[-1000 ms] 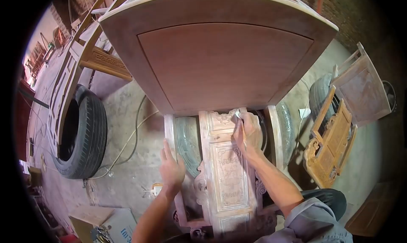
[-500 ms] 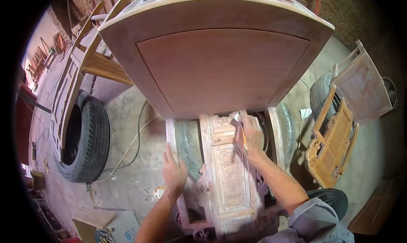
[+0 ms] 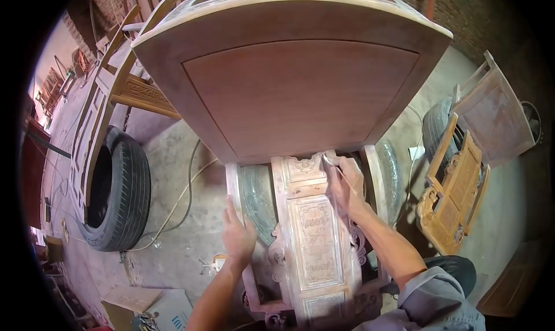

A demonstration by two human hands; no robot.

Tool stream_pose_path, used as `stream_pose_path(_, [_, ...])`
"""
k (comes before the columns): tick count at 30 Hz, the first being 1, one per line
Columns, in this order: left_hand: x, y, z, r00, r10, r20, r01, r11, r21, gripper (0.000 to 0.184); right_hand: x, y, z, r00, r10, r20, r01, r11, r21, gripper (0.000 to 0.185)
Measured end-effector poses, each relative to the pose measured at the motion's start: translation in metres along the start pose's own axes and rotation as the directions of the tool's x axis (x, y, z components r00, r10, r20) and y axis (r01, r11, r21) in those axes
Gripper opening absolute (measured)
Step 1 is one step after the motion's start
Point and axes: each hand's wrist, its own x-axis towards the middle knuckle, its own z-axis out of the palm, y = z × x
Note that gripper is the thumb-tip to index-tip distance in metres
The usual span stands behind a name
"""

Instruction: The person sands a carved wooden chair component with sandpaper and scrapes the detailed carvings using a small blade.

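Note:
A wooden chair stands before me, with a broad seat panel (image 3: 300, 100) turned toward me and a carved back splat (image 3: 315, 238) running down to my lap. My right hand (image 3: 348, 183) is closed round a thin-handled tool (image 3: 348, 182), its tip at the top right corner of the splat, beside the seat's lower edge. The tool's exact kind is too small to make out. My left hand (image 3: 238, 235) lies against the left side rail (image 3: 233, 183), fingers stretched upward along it. White dusty residue marks the carvings.
A tyre (image 3: 124, 192) stands at left under a leaning chair frame (image 3: 101, 117). Another tyre (image 3: 436, 126) is at right, near a carved wooden frame (image 3: 454, 195) and a panel (image 3: 494, 120). A cable (image 3: 188, 198) crosses the floor. An open cardboard box (image 3: 167, 308) sits at lower left.
My right hand has turned slightly and shifted a little right, and the tool's angle has changed, its tip still at the splat's top corner. My left hand stays nearly in place.

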Motion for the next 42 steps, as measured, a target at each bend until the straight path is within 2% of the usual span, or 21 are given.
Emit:
stream_pose_path(1, [0.0, -0.001, 0.001, 1.0, 0.003, -0.004, -0.003, 1.0, 0.013, 0.083, -0.001, 0.004, 0.0, 0.998, -0.064, -0.011, 0.063, 0.997, -0.042, 0.014])
stream_pose_path(4, [-0.001, 0.0, 0.0, 1.0, 0.014, -0.005, -0.014, 1.0, 0.012, 0.083, 0.004, -0.002, -0.004, 1.0, -0.015, 0.008, 0.015, 1.0, -0.012, 0.014])
stream_pose_path(5, [0.0, 0.001, -0.001, 1.0, 0.019, -0.006, -0.019, 1.0, 0.004, 0.084, 0.003, 0.009, 0.002, 0.999, -0.046, 0.005, 0.047, 0.998, -0.051, 0.015])
stream_pose_path(8, [-0.001, 0.001, 0.0, 1.0, -0.028, 0.014, 0.027, 0.999, 0.037, 0.083, -0.002, -0.006, -0.001, 1.0, -0.004, -0.022, 0.004, 1.0, -0.031, 0.015])
stream_pose_path(11, [0.0, -0.002, 0.002, 0.999, 0.043, -0.033, -0.042, 0.999, 0.016, 0.083, 0.001, -0.002, 0.0, 0.999, 0.042, 0.01, -0.041, 0.998, -0.052, 0.013])
stream_pose_path(13, [-0.001, 0.001, 0.0, 1.0, 0.019, -0.015, -0.019, 1.0, 0.011, 0.082, 0.001, 0.003, 0.001, 0.997, 0.066, 0.043, -0.062, 0.995, -0.082, 0.012])
stream_pose_path(17, [0.0, -0.001, 0.002, 0.999, 0.02, -0.036, -0.019, 1.0, 0.023, 0.082, 0.003, 0.003, -0.01, 0.979, 0.202, 0.042, -0.205, 0.97, 0.129, 0.017])
stream_pose_path(20, [-0.001, 0.0, 0.002, 1.0, -0.003, -0.02, 0.003, 1.0, 0.007, 0.079, 0.01, -0.006, -0.013, 0.97, 0.226, 0.088, -0.238, 0.958, 0.162, 0.018])
stream_pose_path(24, [0.002, 0.009, -0.007, 0.989, -0.118, 0.094, 0.124, 0.99, -0.064, 0.075, 0.015, -0.006, -0.007, 0.964, 0.232, 0.126, -0.233, 0.972, -0.008, 0.019])
stream_pose_path(26, [0.002, 0.011, -0.007, 0.988, -0.125, 0.094, 0.132, 0.989, -0.074, 0.075, 0.013, -0.01, -0.001, 0.984, 0.169, 0.055, -0.167, 0.985, -0.03, 0.015])
stream_pose_path(29, [-0.001, -0.002, 0.004, 0.999, -0.011, -0.035, 0.011, 1.0, 0.014, 0.078, 0.009, -0.01, -0.001, 0.997, 0.076, 0.023, -0.074, 0.996, -0.056, 0.01])
stream_pose_path(34, [-0.002, -0.004, 0.004, 1.0, -0.018, -0.014, 0.019, 1.0, 0.016, 0.077, 0.014, -0.007, 0.005, 0.999, -0.043, -0.008, 0.042, 0.998, -0.056, 0.01])
stream_pose_path(39, [0.0, -0.004, 0.005, 0.999, 0.017, -0.047, -0.017, 1.0, -0.002, 0.076, 0.017, 0.004, -0.004, 0.997, -0.062, 0.034, 0.061, 0.997, 0.048, 0.017])
stream_pose_path(42, [0.0, -0.002, 0.003, 1.0, -0.026, -0.004, 0.026, 0.999, -0.027, 0.076, 0.034, 0.026, -0.012, 0.972, -0.196, 0.132, 0.174, 0.971, 0.165, 0.015])
